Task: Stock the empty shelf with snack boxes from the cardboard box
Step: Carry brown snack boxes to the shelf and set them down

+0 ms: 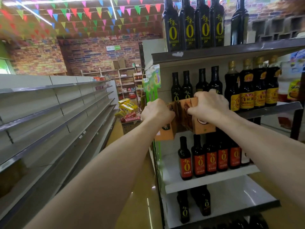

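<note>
both forearms reach up from the bottom of the frame to its centre. there the left hand (156, 112) and the right hand (208, 106) curl their fingers over the two ends of a short row of orange-brown snack boxes (183, 111) — the row is squeezed between them and held in the air, in front of a shelf unit (206, 180) on the right that carries dark bottles (200, 160). along the left of the frame runs the empty shelf (57, 106), tier over tier of grey boards. farther off, at centre, a cardboard box (130, 128) stands on the floor at the aisle's end, with yellow and red packs (127, 106) heaped on top. behind it — a brick wall (92, 55), with coloured pennants (79, 14) across the top of the frame.
</note>
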`<state>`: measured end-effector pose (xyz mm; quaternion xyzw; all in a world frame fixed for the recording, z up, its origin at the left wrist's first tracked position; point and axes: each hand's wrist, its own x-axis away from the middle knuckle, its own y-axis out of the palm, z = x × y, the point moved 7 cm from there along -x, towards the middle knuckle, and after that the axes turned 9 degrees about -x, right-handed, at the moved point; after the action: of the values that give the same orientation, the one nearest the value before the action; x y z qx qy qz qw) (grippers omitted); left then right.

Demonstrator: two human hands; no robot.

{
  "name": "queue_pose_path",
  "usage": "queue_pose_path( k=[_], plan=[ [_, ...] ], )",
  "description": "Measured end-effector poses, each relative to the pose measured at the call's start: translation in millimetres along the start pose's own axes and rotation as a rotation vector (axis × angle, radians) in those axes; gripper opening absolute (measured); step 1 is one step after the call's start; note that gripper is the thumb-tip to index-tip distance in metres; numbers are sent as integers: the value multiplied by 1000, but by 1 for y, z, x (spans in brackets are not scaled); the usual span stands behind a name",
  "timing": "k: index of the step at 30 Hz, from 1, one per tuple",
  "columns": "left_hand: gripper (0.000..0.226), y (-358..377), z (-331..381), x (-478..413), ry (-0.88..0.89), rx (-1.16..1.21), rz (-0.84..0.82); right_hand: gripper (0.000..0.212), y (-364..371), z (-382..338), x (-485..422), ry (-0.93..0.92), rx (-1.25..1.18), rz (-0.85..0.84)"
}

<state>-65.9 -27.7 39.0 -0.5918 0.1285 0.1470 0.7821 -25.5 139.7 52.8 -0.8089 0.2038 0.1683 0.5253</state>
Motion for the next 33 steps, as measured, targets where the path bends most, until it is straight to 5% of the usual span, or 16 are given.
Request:
queue_pose_path(
  k=[9, 18, 33],
  plan=[
    [18, -66, -87, 89, 31, 35, -55, 33, -22, -88, 96, -28, 6, -91],
    [19, -133, -240, 153, -146, -51, -5, 37, 27, -215, 169, -133, -133, -224],
    [23, -111, -437, 78, -408, -193, -18, 28, 197, -350, 98, -323, -239, -268]
  ],
)
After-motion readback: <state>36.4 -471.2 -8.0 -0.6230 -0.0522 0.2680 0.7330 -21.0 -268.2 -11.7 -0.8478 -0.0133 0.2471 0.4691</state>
